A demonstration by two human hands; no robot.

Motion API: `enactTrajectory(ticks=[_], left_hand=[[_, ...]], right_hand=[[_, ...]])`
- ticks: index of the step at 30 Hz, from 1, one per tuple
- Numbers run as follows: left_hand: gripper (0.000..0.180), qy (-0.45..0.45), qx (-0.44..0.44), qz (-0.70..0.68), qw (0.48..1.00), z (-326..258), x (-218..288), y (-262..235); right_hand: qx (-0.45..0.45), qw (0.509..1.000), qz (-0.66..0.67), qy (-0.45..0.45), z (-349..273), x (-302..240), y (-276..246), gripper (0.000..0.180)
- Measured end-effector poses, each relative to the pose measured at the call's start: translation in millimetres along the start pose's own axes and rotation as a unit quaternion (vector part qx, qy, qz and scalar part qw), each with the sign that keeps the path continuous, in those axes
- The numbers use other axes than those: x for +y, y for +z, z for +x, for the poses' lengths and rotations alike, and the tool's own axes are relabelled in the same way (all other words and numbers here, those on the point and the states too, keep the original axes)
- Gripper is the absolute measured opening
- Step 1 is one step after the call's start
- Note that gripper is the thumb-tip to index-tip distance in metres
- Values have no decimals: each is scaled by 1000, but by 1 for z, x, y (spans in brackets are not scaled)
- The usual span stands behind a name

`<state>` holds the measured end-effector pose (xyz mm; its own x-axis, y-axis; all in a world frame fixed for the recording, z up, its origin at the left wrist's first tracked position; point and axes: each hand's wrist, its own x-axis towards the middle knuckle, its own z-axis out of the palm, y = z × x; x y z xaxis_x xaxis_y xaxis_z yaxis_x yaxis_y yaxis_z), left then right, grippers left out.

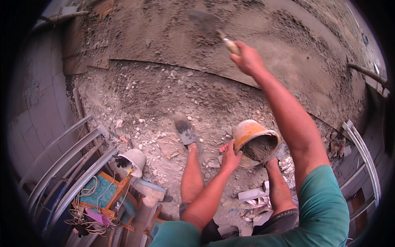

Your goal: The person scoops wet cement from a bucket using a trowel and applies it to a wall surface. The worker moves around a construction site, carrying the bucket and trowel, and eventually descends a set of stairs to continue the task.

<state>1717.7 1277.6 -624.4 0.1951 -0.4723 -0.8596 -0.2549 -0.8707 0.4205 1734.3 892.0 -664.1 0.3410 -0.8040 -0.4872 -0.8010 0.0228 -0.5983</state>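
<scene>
My right hand [247,59] is closed round the pale handle of a trowel [204,22], arm stretched far forward. The trowel's blade, slightly blurred, is over a broad rough surface [164,35] coated with grey-brown mortar. Down by my legs, my left hand [232,156] grips the side of an orange, mortar-smeared bucket [252,131]. The bucket is tilted with its mouth toward me, and grey mortar [260,149] lies inside. Part of the left fingers is hidden against the bucket.
Rubble-strewn ground [127,94] lies under my feet. To the left are metal rails [82,177], a whitish bucket [133,160] and a wooden chair with teal upholstery [101,191] tangled in cords. Curved metal bars [364,158] stand at right; a grey block wall [43,107] is far left.
</scene>
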Motion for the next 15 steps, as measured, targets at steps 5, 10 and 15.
enactTrajectory(ticks=[5, 10, 15], left_hand=[[80, 8, -14, -22, 1000, -3, -10, -18], [72, 9, -5, -40, 999, -8, -5, -41], [46, -100, 52, -271, 956, 20, 0, -116]], right_hand=[[-24, 999, -30, -13, 37, -139, 96, 24], [-219, 948, -144, -180, -26, -173, 156, 22], [-232, 972, 35, -28, -86, -155, 168, 28]])
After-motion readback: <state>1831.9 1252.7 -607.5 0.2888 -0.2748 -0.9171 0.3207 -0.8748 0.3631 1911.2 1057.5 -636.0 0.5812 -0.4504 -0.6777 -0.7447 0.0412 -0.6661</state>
